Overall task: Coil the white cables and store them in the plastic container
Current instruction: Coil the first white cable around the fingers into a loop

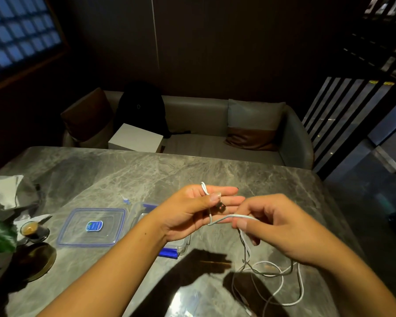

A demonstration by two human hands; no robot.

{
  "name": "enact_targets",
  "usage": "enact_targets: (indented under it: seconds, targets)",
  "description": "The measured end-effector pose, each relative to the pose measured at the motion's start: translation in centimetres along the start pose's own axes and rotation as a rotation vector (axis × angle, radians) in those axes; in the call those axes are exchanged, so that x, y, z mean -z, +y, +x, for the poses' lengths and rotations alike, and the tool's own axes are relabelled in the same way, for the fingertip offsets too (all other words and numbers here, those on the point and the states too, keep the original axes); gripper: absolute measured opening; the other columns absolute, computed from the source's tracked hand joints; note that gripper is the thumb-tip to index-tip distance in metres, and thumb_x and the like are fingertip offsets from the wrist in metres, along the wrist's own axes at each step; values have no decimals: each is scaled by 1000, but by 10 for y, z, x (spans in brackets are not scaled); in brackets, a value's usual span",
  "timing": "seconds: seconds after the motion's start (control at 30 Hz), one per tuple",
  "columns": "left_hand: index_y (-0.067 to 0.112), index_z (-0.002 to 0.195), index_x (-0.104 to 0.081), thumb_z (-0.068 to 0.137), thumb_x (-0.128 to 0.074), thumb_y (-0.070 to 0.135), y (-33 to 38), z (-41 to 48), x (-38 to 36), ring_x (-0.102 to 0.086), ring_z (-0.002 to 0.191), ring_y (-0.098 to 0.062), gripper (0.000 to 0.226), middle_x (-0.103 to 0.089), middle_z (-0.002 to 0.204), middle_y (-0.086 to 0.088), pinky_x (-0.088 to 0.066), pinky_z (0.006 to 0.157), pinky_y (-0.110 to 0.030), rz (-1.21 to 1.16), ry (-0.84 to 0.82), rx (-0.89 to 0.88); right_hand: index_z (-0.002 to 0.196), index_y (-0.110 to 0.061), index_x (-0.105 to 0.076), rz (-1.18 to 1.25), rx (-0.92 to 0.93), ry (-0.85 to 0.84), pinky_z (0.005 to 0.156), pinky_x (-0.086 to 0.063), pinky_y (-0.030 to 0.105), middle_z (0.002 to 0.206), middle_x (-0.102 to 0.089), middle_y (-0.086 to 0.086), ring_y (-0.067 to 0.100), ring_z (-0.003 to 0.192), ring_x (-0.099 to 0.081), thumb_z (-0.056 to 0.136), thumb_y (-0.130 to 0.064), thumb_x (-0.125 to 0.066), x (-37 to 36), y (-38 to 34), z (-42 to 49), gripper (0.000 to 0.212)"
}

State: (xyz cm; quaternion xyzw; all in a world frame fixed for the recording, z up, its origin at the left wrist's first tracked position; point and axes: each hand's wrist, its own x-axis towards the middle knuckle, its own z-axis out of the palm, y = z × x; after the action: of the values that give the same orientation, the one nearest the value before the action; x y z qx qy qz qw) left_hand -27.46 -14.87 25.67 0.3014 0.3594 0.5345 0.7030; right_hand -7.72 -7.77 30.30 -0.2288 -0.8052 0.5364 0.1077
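My left hand (192, 209) is raised over the marble table, its fingers stretched to the right. Its thumb pins the white cable (232, 216) and its dark plug against them, with a loop wrapped over the fingers. My right hand (281, 227) pinches the same cable a short way to the right. The remaining cable hangs down and lies in loose loops on the table at lower right. The clear plastic container (139, 210) with blue clips sits behind my left wrist, mostly hidden. Its lid (92, 227) lies flat to the left.
A small glass of coffee (30, 229) on a saucer, a round dark coaster, green leaves and crumpled paper crowd the table's left edge. Across the table (146, 170) stands a sofa with cushions, a black backpack and a white box.
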Motion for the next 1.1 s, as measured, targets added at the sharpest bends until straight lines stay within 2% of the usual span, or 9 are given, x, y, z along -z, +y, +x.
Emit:
enact_targets:
  seconds: [0.1, 0.2, 0.27, 0.47, 0.63, 0.83, 0.97, 1.1]
  targets:
    - [-5, 131, -57, 93, -54, 8, -1, -2, 1, -66, 113, -33, 39, -63, 127, -26, -54, 97, -40, -10, -41, 48, 77, -19, -73, -90, -3, 38, 53, -41, 25, 56, -61, 2, 10, 52, -52, 90, -20, -70, 15, 0, 4, 13]
    - [-6, 132, -55, 95, -53, 7, -2, -3, 1, -64, 115, -35, 40, -60, 129, -29, -55, 96, -40, 22, -97, 81, 75, -23, -71, -276, 10, 83, 56, -47, 41, 62, -65, 4, 21, 55, -56, 85, -27, -70, 27, 2, 9, 11]
    - [-4, 133, -55, 95, -53, 10, -3, -4, 1, -64, 116, -35, 40, -60, 130, -29, -55, 95, -37, 29, -135, 94, 72, -22, -68, -365, 47, 144, 60, -50, 46, 64, -65, 4, 24, 61, -60, 83, -28, -76, 31, 1, 11, 14]
    - [-1, 131, -57, 94, -54, 14, -4, -6, -2, -65, 115, -34, 40, -63, 127, -26, -57, 92, -35, 18, -182, 111, 64, -25, -61, -424, 168, 352, 52, -44, 31, 57, -59, -3, 12, 54, -53, 75, -32, -81, 34, -3, 14, 24]
    - [-1, 130, -57, 94, -54, 15, -6, -2, -7, -65, 114, -33, 40, -63, 126, -26, -56, 93, -35, 57, -215, 131, 66, -25, -59, -484, 226, 413, 49, -36, 17, 52, -52, -10, 11, 53, -50, 73, -35, -82, 30, -4, 20, 26]
    - [-5, 126, -53, 102, -43, 11, -12, 6, -21, -60, 122, -36, 30, -55, 132, -32, -52, 100, -39, 119, -270, 146, 68, -25, -56, -519, 264, 400, 51, -37, 21, 53, -50, -12, 13, 55, -50, 76, -36, -80, 19, -4, 37, 28]
    - [-22, 129, -37, 103, -42, 12, -12, 6, -23, -55, 126, -40, 42, -56, 131, -32, -50, 103, -40, 130, -260, 147, 69, -25, -55, -526, 284, 384, 52, -37, 21, 54, -49, -12, 11, 55, -48, 78, -36, -79, 18, -8, 41, 27]
    - [-19, 133, -36, 102, -39, 7, -13, 4, -26, -56, 125, -40, 41, -58, 129, -31, -52, 100, -38, 91, -246, 137, 70, -23, -57, -522, 287, 399, 51, -35, 18, 55, -51, -10, 12, 55, -49, 79, -36, -78, 17, -7, 43, 26]
